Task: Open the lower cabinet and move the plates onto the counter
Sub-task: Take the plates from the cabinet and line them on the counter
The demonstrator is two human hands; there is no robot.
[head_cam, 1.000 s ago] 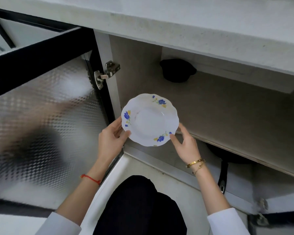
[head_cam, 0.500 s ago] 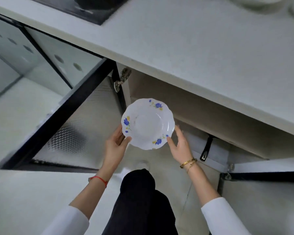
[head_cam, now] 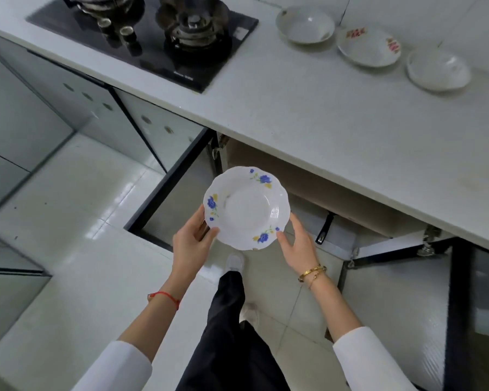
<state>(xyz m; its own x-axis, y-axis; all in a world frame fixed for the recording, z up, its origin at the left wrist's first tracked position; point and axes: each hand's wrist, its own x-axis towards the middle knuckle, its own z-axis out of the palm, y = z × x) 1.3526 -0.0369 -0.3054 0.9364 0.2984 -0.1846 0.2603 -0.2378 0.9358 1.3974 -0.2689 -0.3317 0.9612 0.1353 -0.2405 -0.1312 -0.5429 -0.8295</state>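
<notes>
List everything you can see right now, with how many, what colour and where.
Held plate: 1, white with blue flowers, between both hands in front of the open cabinet.
Dishes: 3, white, one with red print, in a row on the counter at far right.
Counter: 1, pale grey, across the top.
Stove: 1, black, set in the counter at upper left.
Cabinet doors: 2, black-framed, swung open at left and right.
Pan handle: 1, black, inside the cabinet.
Left hand: on the plate's left rim.
Right hand: on the plate's lower right rim.
</notes>
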